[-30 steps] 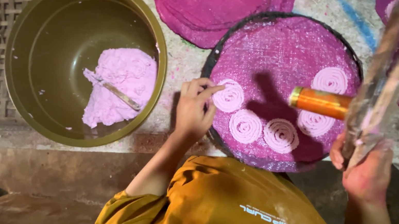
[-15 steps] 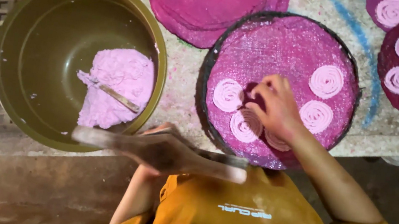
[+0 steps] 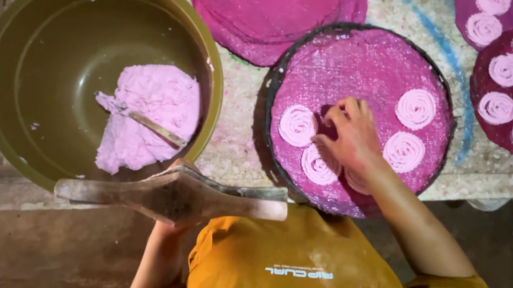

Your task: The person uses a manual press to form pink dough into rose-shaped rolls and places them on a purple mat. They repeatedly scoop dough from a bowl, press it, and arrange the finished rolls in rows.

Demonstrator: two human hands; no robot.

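Head view. The left hand (image 3: 180,173), mostly hidden beneath it, holds a long wooden press (image 3: 172,196) crosswise at the rim of an olive bowl (image 3: 22,51); its grip cannot be made out. The bowl contains pink dough (image 3: 147,112) with a stick (image 3: 152,126) laid in it. The right hand (image 3: 354,138), fingers loosely spread and holding nothing, rests on a round magenta mat (image 3: 374,67) among pink dough spirals (image 3: 415,108), partly covering one. Neighbouring mats are cut off at the frame edge.

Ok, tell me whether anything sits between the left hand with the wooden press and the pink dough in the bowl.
Only the bowl's near rim lies between them. The left hand holds the wooden press just outside that rim, and the pink dough lies right beyond it inside the olive bowl, uncovered. A utensil rests on the dough.
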